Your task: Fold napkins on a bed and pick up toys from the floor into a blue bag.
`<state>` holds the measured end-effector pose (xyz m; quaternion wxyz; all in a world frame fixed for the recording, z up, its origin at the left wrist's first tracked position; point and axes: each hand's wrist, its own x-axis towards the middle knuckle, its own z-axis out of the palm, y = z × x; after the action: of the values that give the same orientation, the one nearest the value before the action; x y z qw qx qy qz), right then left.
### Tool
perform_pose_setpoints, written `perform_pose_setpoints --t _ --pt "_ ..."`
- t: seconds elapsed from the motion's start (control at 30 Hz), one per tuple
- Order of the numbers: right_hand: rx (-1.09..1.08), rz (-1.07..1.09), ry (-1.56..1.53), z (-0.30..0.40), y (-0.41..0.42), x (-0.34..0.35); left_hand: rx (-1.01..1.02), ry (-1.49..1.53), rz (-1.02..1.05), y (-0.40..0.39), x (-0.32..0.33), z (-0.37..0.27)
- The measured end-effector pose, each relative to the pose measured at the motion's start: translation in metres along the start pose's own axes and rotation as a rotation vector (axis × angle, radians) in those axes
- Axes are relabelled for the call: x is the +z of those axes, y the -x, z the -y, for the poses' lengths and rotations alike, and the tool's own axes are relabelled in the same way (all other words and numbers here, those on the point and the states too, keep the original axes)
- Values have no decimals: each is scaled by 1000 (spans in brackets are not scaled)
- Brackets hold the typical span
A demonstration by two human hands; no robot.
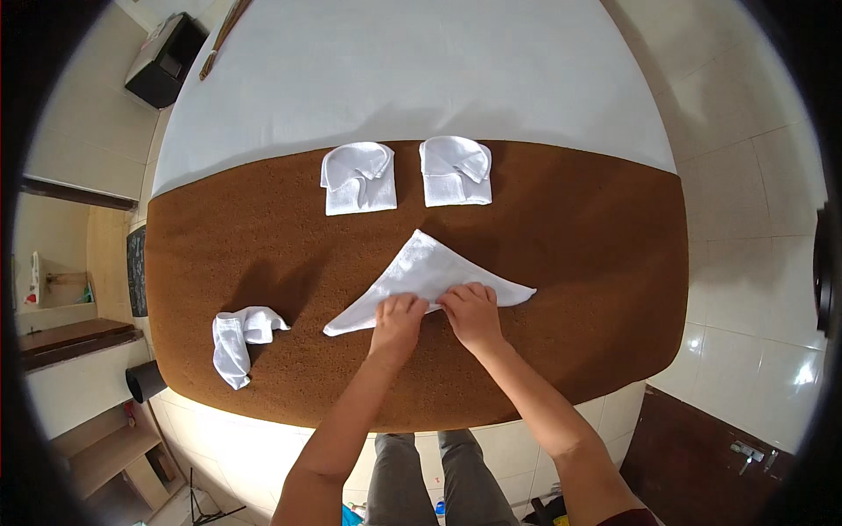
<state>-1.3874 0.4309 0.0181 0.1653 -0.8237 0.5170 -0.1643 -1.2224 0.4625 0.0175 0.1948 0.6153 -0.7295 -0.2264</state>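
A white cloth [427,266] lies before me as a triangle, one corner pointing away from me and the other two out to the sides. My left hand [398,323] and my right hand [471,313] meet near the middle of its near edge. Fingers of both hands pinch that edge; the thumbs are partly hidden. Beyond the triangle rest two folded white cloths, one on the left [360,181] and one on the right [456,172], each with a rounded flap on top. A crumpled white cloth [240,338] lies off to my left.
Everything rests on a brown textured cover [579,250] over the near part of a bed with a white sheet [460,66]. A bundle of thin sticks [220,43] lies at the far left. Beyond the left edge stand a black box [164,62] and a dark bin [145,381].
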Motion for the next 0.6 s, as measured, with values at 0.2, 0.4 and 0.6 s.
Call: perform_pose_setpoints --t 0.2,0.4,0.6 --pt "196 159 11 12 -8 -6 22 16 -2 -7 -2 0" --pt "47 -170 89 24 10 6 -10 197 259 -30 -18 21" --pt "122 127 72 10 -19 0 101 -107 -60 -15 -5 0"
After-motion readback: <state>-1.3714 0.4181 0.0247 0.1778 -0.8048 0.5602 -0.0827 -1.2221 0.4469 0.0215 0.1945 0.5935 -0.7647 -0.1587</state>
